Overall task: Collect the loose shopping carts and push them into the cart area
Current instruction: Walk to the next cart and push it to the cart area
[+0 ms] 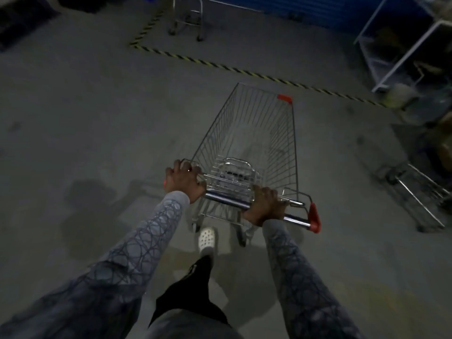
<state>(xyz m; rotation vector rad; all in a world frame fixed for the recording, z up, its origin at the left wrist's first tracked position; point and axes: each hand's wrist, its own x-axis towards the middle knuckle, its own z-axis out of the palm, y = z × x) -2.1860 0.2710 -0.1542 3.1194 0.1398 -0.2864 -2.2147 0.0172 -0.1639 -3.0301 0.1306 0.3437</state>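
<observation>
- Fingers (181, 165) of L hand (184, 178) curl tight over L end of handle bar (225, 200); R hand (265, 205) grips same bar, nearer red end cap (315, 217).
- Wire cart (244, 111) stands on grey floor (85, 118) straight ahead, nose just short of striped tape (220, 66).
- Beyond tape: second cart (188, 20) by blue wall (305, 6), top cut off by frame edge.
- R side: white rack (391, 57) w/ dim clutter at its foot; low wire frame (415, 192) near cart's R flank, too dark to ID.
- Wheels mostly hidden under basket; white shoe (206, 237) shows just behind.
</observation>
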